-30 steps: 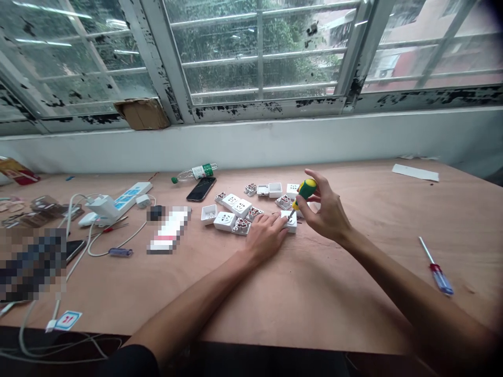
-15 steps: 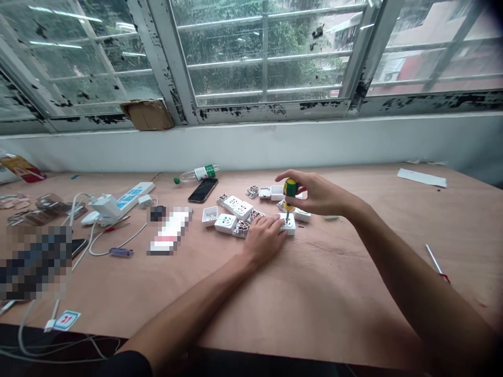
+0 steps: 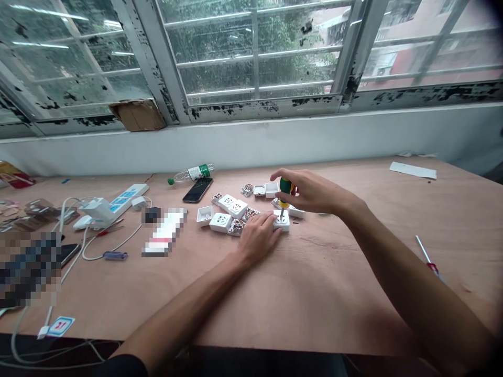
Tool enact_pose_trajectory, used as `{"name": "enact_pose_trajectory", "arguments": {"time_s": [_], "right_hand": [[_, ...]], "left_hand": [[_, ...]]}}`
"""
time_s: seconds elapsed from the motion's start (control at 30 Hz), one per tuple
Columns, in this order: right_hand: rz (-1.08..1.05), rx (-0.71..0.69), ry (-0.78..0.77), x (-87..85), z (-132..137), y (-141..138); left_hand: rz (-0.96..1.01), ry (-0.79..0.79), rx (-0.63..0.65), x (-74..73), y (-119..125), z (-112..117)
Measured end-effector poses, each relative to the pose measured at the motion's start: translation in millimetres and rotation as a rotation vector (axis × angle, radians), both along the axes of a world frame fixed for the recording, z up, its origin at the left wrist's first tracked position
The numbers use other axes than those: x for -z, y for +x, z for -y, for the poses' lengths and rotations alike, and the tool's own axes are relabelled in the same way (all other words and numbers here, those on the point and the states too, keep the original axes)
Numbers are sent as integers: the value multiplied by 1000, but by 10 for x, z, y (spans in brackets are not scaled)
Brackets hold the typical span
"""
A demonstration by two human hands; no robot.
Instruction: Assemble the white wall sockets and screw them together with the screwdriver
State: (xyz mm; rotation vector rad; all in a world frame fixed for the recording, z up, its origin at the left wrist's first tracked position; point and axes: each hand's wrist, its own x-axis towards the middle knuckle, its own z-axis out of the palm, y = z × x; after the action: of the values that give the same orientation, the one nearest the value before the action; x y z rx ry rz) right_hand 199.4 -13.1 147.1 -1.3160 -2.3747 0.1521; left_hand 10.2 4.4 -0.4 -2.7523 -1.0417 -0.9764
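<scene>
My left hand lies on the table, its fingertips pressed against the side of a white wall socket. My right hand is above that socket, with its fingers around the handle of a green and yellow screwdriver. The screwdriver stands nearly upright, and its metal tip meets the socket's face. Beside my left hand lie several white socket faceplates and an opened socket base with copper and red parts. My right palm hides part of the pieces behind the socket.
The plywood table also holds a black smartphone, a lying plastic bottle, a white power strip with cables, and a red-handled screwdriver. Blurred patches hide items at left. A window runs behind the table.
The screwdriver has gone from tilted to nearly upright on the socket, and my right hand has moved left over it. The whole view has shifted slightly.
</scene>
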Motion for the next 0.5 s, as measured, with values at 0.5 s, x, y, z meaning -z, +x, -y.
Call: {"name": "enact_pose_trajectory", "arguments": {"time_s": [0.5], "right_hand": [[104,10,86,-46,42,-25]], "left_hand": [[9,-9,12,-5,5,-1]]}}
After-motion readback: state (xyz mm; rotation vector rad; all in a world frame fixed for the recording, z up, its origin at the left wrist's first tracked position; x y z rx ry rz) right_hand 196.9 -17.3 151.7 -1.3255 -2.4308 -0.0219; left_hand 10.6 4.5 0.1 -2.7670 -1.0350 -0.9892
